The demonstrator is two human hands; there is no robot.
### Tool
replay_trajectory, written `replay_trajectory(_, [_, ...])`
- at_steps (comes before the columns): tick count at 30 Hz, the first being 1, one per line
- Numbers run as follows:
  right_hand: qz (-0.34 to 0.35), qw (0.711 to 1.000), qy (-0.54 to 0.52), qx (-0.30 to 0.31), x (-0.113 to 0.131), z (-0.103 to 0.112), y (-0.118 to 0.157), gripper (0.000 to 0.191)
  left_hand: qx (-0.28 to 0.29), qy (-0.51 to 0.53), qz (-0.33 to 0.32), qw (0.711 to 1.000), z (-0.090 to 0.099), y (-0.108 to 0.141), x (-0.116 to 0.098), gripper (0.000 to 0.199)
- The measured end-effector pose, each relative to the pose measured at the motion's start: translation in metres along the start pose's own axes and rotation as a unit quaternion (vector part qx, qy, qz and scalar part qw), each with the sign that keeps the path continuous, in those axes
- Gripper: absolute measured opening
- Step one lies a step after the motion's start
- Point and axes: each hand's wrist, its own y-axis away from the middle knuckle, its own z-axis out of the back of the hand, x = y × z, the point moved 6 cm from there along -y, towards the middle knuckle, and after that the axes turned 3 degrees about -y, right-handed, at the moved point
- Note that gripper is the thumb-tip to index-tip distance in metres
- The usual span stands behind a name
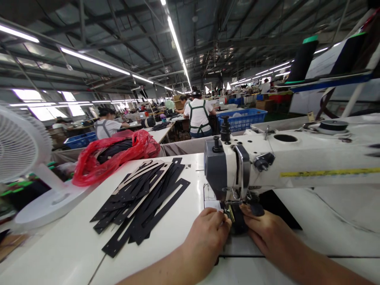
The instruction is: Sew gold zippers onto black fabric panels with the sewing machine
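My left hand [208, 235] is closed, its fingertips pinched at the left edge of a black piece [238, 226] under the sewing machine's head [218, 170]. A gold-coloured toothed strip [232, 213], which looks like a zipper, shows between my hands. From the right, my right hand [267, 227] presses its bent fingers on the same black piece, close to the presser foot. The needle point is hidden. Behind my right hand a flat black panel [280, 209] lies on the machine bed. Left of the machine sits a loose pile of black slotted strips [151, 202].
A red plastic bag [89, 164] with black material stands behind the pile. At the left is a white fan [47, 174]. Thread cones [303, 59] stand on a rack at upper right. Beyond the table are a blue crate [243, 118] and people seated at other tables.
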Motion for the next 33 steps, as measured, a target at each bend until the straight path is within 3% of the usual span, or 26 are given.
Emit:
replay_trajectory(9, [0.014, 1.000, 0.009, -0.026, -0.015, -0.003, -0.009, 0.030, -0.006, 0.019, 0.031, 0.999, -0.007, -0.001, 0.013, 0.014])
replay_trajectory(18, [0.013, 1.000, 0.013, -0.021, -0.019, -0.006, -0.009, 0.029, 0.011, 0.015, 0.036, 0.999, -0.006, -0.004, 0.013, 0.010])
replay_trajectory(33, [-0.013, 1.000, 0.007, -0.009, -0.030, -0.010, -0.010, 0.026, -0.008, 0.015, 0.038, 0.999, -0.016, -0.004, 0.021, 0.012])
